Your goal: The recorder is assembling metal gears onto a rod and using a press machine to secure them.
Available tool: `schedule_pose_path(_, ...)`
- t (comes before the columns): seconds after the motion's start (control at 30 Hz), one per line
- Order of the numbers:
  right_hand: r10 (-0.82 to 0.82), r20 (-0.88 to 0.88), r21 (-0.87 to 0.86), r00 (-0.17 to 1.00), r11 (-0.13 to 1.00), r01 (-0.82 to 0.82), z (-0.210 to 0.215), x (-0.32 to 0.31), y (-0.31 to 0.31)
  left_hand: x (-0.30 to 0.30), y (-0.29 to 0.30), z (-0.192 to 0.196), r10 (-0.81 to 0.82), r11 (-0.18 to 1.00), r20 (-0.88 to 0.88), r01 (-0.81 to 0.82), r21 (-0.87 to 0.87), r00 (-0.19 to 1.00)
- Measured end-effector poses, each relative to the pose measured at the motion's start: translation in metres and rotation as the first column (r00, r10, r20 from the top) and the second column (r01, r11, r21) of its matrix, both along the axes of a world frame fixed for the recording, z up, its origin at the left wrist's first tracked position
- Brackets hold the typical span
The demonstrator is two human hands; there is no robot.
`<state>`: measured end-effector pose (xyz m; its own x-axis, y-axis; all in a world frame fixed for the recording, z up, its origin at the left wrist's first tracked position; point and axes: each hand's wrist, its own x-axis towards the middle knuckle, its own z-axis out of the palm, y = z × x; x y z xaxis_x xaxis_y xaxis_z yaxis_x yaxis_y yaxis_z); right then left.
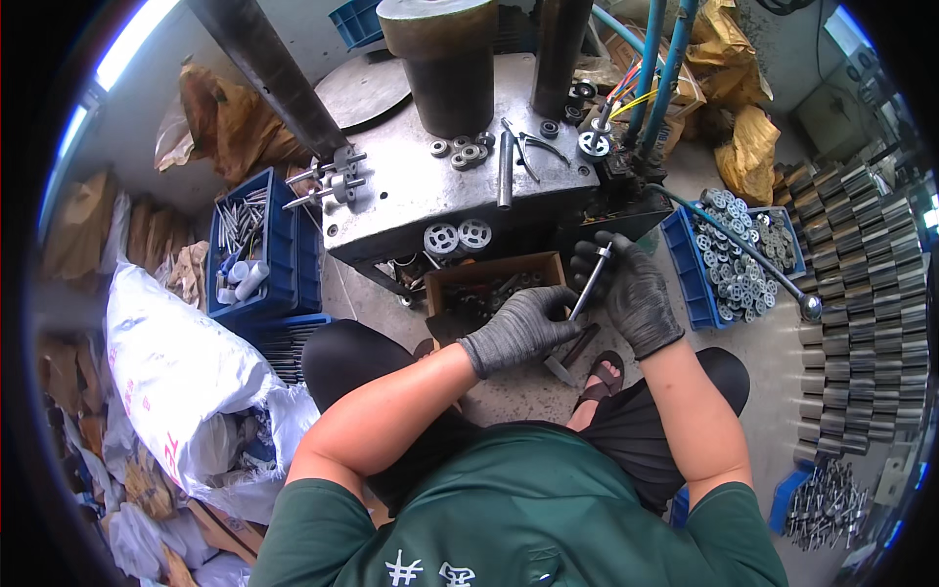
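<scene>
Firstly, head view, clock positions taken from its middle. Item: metal rod [588, 292], one, near the middle toward 3 o'clock, held off the floor between two gloved hands. Straight, slender, round in section, bright silver-grey with a pale shine along its length; a wider ring [603, 251] sits near its upper end. Rod tilted, upper end toward 1 o'clock, lower end toward 7 o'clock.

Left hand [521, 328]: grey knit glove; thumb and fingers clamped on the rod's lower end. Right hand [638, 301]: matching glove; fingers curled about the upper end, though how firmly they close cannot be told.

Surroundings. At 12 o'clock: metal table [391, 207], grey and worn, bearing a cluster of small bearings [469, 157], an upright metal tube [506, 174] and, toward 1 o'clock, pliers [533, 155]. Two spoked discs [474, 236] by its front edge. Just below these: open cardboard box [523, 263] of dark parts, contents unclear. Between 9 and 10 o'clock: blue bin [282, 259] with thin shafts. Between 2 and 3 o'clock: second blue bin [683, 266], heaped with silver wheels [743, 279]. At 3 o'clock: stacked metal cylinders [861, 313]. At 8 o'clock: white sack [161, 347], crumpled.
</scene>
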<state>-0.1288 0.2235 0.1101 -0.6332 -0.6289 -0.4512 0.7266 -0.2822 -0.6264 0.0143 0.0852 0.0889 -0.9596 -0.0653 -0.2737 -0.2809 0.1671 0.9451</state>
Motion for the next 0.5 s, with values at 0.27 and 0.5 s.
schedule_pose_path(0.27,0.091,-0.047,-0.035,0.995,0.995,-0.092,-0.002,0.006,-0.002,0.003,-0.003,-0.005,0.033,0.98,-0.18,-0.068,-0.188,0.983)
schedule_pose_path(0.5,0.102,-0.263,0.037,0.959,0.995,-0.096,-0.006,0.013,-0.005,0.012,-0.007,-0.002,0.029,0.962,-0.241,-0.093,-0.259,0.97)
